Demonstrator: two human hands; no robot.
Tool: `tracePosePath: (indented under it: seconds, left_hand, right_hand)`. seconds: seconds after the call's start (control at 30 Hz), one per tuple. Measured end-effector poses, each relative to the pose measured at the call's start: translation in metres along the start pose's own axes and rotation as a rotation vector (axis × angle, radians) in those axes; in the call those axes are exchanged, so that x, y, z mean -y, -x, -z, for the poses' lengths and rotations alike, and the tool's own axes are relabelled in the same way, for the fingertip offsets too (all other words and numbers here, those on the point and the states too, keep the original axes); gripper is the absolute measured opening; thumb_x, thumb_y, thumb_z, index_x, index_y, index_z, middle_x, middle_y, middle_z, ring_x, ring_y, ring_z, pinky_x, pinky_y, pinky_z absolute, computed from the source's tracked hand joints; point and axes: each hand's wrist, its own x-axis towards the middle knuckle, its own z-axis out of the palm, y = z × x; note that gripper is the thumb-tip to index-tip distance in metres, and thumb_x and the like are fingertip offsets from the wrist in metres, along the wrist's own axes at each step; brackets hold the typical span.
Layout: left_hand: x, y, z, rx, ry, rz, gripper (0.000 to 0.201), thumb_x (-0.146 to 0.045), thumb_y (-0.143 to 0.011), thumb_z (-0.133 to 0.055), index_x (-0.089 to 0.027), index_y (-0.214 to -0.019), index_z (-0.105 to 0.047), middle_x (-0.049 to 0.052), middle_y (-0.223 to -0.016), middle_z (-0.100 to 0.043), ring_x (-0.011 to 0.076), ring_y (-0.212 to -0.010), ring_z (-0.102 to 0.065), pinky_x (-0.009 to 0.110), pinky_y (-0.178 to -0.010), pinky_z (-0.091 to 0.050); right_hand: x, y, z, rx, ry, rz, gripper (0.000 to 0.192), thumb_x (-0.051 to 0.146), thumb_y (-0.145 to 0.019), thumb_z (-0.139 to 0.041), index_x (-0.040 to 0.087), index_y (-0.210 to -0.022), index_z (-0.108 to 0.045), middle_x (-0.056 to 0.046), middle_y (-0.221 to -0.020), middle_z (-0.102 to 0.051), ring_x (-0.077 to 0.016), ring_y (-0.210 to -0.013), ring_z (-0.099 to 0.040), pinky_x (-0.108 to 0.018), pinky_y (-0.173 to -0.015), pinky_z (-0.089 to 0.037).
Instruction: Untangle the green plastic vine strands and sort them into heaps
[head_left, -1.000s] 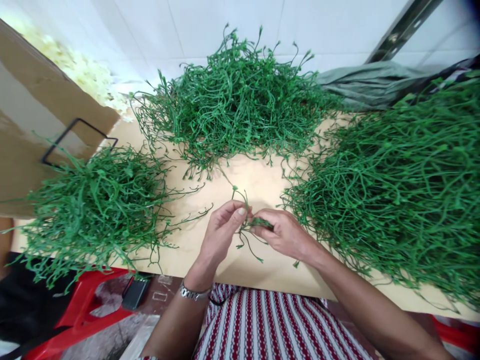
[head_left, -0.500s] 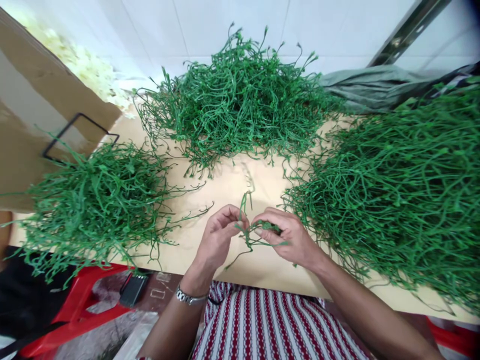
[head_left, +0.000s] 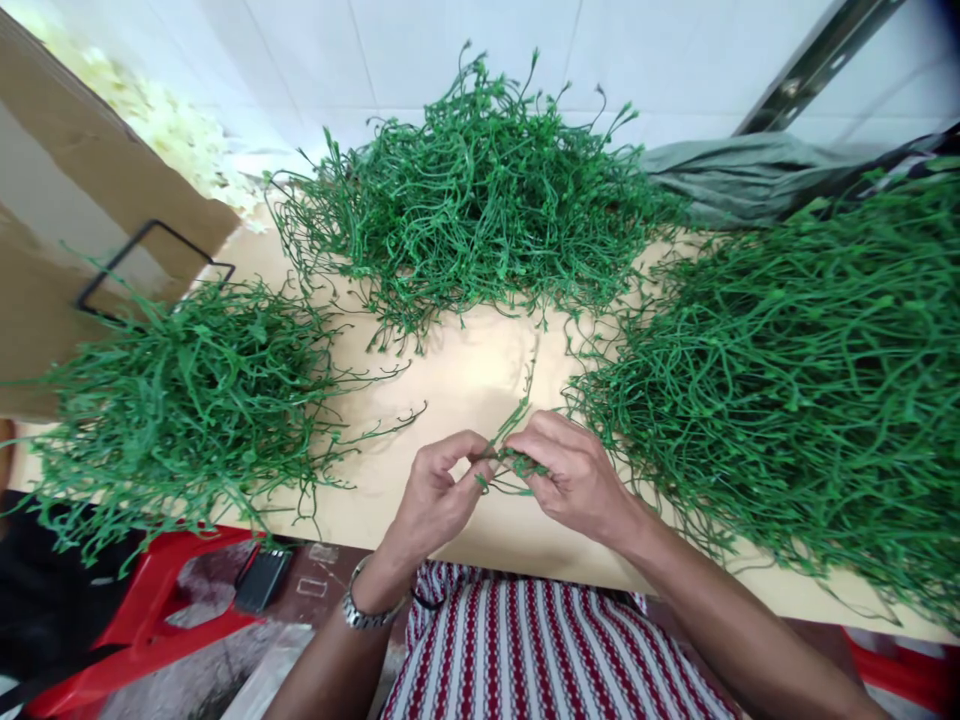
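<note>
Over the front of the table, my left hand [head_left: 444, 490] pinches a thin green plastic stem [head_left: 512, 424] between thumb and forefinger. My right hand [head_left: 574, 470] is close beside it, closed on a small clump of green plastic pieces [head_left: 521, 463], with its fingertips at the same stem. The stem slants up and away from the fingers, its thin curled end over the bare tabletop. Fingers partly hide where the stem and the clump meet, so I cannot tell whether they are joined.
Green stems lie in a left pile [head_left: 202, 410], a back pile [head_left: 480, 200] and a large right pile [head_left: 810, 390] on the table [head_left: 450, 390]. A cardboard box [head_left: 90, 200] stands at the left, pale yellow flowers [head_left: 165, 120] behind it. Below is a red stool [head_left: 150, 610].
The stem between my hands has swung to the right and now slants. My left hand has dropped slightly, and my right fingers have closed in on the clump.
</note>
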Motion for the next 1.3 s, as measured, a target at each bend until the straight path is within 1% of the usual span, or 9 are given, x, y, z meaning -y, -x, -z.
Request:
tracePosePath:
  seconds: [0.13, 0.23, 0.47, 0.73, 0.8, 0.9, 1.0, 1.1, 1.3]
  left_hand:
    - [-0.005, 0.0, 0.006, 0.148, -0.18, -0.051, 0.014, -0.014, -0.076, -0.05, -0.014, -0.066, -0.059, -0.001, -0.056, -0.048, 0.0108, -0.055, -0.041, 0.022, -0.053, -0.031]
    - [-0.007, -0.001, 0.009, 0.242, -0.236, -0.047, 0.014, -0.013, -0.076, -0.049, -0.014, -0.068, -0.06, -0.001, -0.057, -0.049, 0.0108, -0.054, -0.04, 0.021, -0.052, -0.03]
    - [-0.011, -0.004, 0.02, 0.621, 0.004, 0.09, 0.025, -0.021, -0.074, -0.054, -0.016, -0.05, -0.054, -0.002, -0.048, -0.033, 0.0099, -0.047, -0.029, 0.023, -0.044, -0.025]
    - [-0.003, -0.007, 0.031, 0.92, 0.155, 0.221, 0.022, -0.03, -0.066, -0.061, -0.019, -0.048, -0.063, 0.003, -0.044, -0.045, 0.0141, -0.045, -0.038, 0.029, -0.049, -0.033]
    - [-0.004, -0.008, 0.036, 0.861, 0.226, 0.209, 0.02, -0.03, -0.066, -0.063, -0.018, -0.051, -0.066, 0.006, -0.045, -0.05, 0.0149, -0.044, -0.042, 0.03, -0.049, -0.034]
    - [-0.009, -0.008, 0.034, 0.624, 0.197, 0.156, 0.017, -0.026, -0.072, -0.061, -0.016, -0.059, -0.068, 0.005, -0.051, -0.051, 0.0135, -0.047, -0.043, 0.028, -0.048, -0.032]
    - [-0.011, -0.009, 0.025, 0.368, 0.147, 0.024, 0.013, -0.023, -0.073, -0.061, -0.017, -0.064, -0.067, 0.005, -0.06, -0.052, 0.0146, -0.058, -0.047, 0.027, -0.055, -0.036]
    - [-0.005, -0.011, 0.015, 0.148, 0.085, -0.114, 0.009, -0.021, -0.074, -0.061, -0.018, -0.068, -0.068, 0.004, -0.065, -0.053, 0.0156, -0.067, -0.048, 0.027, -0.062, -0.038]
    - [0.006, -0.009, -0.001, -0.041, -0.188, -0.483, 0.009, -0.009, -0.074, -0.059, -0.016, -0.074, -0.064, 0.001, -0.058, -0.05, 0.0131, -0.06, -0.045, 0.027, -0.058, -0.037]
  right_hand:
    - [0.003, -0.002, 0.007, 0.12, 0.104, 0.002, 0.022, 0.002, -0.067, -0.044, 0.016, -0.078, -0.057, -0.004, -0.074, -0.045, -0.0169, -0.073, -0.041, -0.028, -0.061, -0.032]
    - [0.005, -0.001, 0.011, 0.198, 0.064, 0.004, 0.02, 0.001, -0.062, -0.043, 0.016, -0.073, -0.051, -0.004, -0.076, -0.042, -0.0166, -0.073, -0.039, -0.028, -0.062, -0.032]
    - [0.007, -0.002, 0.017, 0.467, -0.375, 0.099, 0.018, 0.001, -0.068, -0.042, 0.018, -0.062, -0.04, 0.001, -0.067, -0.036, -0.0114, -0.063, -0.038, -0.024, -0.055, -0.031]
    - [0.012, -0.005, 0.029, 0.678, -0.707, 0.169, 0.022, 0.017, -0.087, -0.042, 0.018, -0.067, -0.052, 0.0, -0.069, -0.045, -0.0101, -0.065, -0.046, -0.023, -0.059, -0.038]
    - [0.006, -0.003, 0.035, 0.667, -0.763, 0.18, 0.023, 0.021, -0.088, -0.043, 0.018, -0.066, -0.051, -0.001, -0.069, -0.047, -0.01, -0.064, -0.047, -0.023, -0.058, -0.039]
    - [-0.002, -0.002, 0.041, 0.512, -0.712, 0.088, 0.02, 0.027, -0.088, -0.044, 0.017, -0.074, -0.053, -0.004, -0.076, -0.053, -0.012, -0.072, -0.05, -0.025, -0.064, -0.041]
    - [-0.004, -0.001, 0.036, 0.304, -0.637, -0.135, 0.019, 0.029, -0.089, -0.042, 0.016, -0.081, -0.053, -0.002, -0.073, -0.054, -0.0111, -0.067, -0.051, -0.024, -0.061, -0.041]
    - [-0.001, 0.0, 0.02, 0.152, -0.571, -0.354, 0.022, 0.033, -0.089, -0.042, 0.016, -0.078, -0.052, 0.003, -0.06, -0.045, -0.0078, -0.052, -0.04, -0.02, -0.048, -0.032]
    - [0.001, -0.004, -0.007, 0.174, -0.741, -0.471, 0.031, 0.046, -0.079, -0.055, 0.015, -0.08, -0.054, 0.002, -0.064, -0.045, -0.0091, -0.059, -0.041, -0.02, -0.051, -0.035]
